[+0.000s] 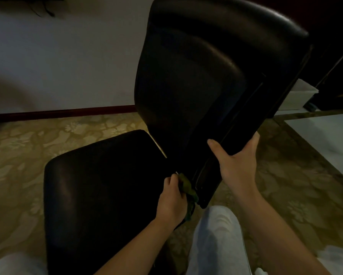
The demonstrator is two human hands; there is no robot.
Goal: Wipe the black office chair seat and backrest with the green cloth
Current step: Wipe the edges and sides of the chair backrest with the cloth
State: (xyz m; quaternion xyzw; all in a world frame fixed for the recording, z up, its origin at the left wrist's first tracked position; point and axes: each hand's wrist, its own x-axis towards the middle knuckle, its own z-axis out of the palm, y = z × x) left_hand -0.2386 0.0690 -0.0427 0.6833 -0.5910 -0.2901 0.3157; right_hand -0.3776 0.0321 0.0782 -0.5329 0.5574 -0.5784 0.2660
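The black office chair fills the middle of the view, its seat [99,187] low at the left and its tall backrest [202,72] rising to the upper right. My left hand [172,201] grips the bunched green cloth [187,188] and holds it against the lower edge of the backrest, where it meets the seat. My right hand [236,161] grips the backrest's near side edge, thumb on the front face and fingers wrapped behind.
A patterned beige carpet [37,147] lies under the chair. A pale wall with a dark red skirting board [57,113] runs behind. A white box [297,96] stands at the right beside dark furniture. My light trouser leg [216,239] is near the chair's corner.
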